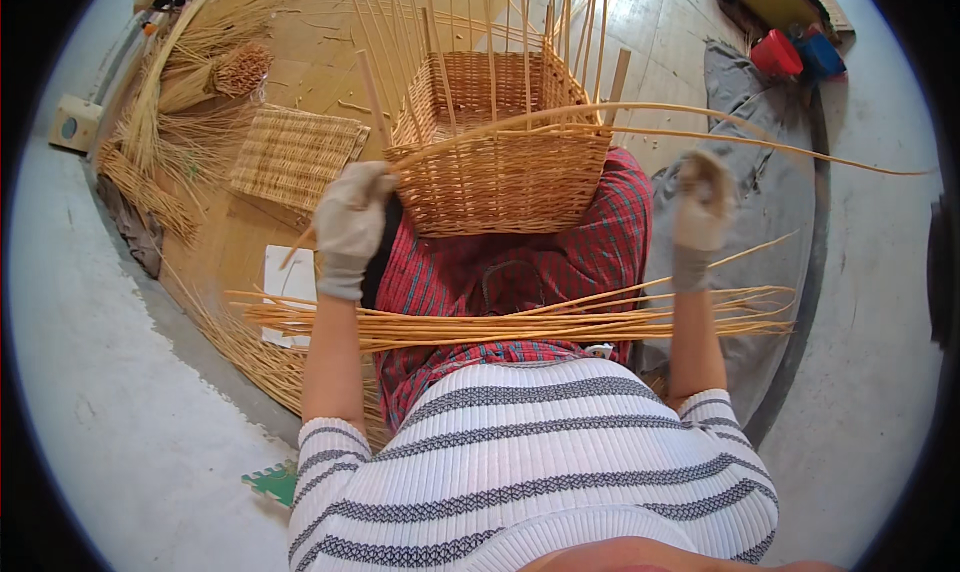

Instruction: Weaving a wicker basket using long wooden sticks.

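Note:
A partly woven wicker basket (500, 187) is propped against my lap, with tall upright stakes rising from its far and side walls. At the basket's near left corner my left hand (352, 217), in a pale work glove, is closed on a long willow rod (480, 130). The rod arches rightward along the near rim, and a short end sticks out below the hand. A second thin rod (740, 142) extends right from the rim. Off the basket's right side is my gloved right hand (705, 202), just below the rods. Its fingers look curled but are smeared by motion; whether it holds anything is unclear.
A bundle of loose rods (520, 327) lies across my lap under my forearms. On the left are a flat woven panel (295, 157), a white sheet (287, 277) and heaps of cane (185, 102). Grey cloth (765, 202) covers the right floor; a red container (775, 54) stands beyond.

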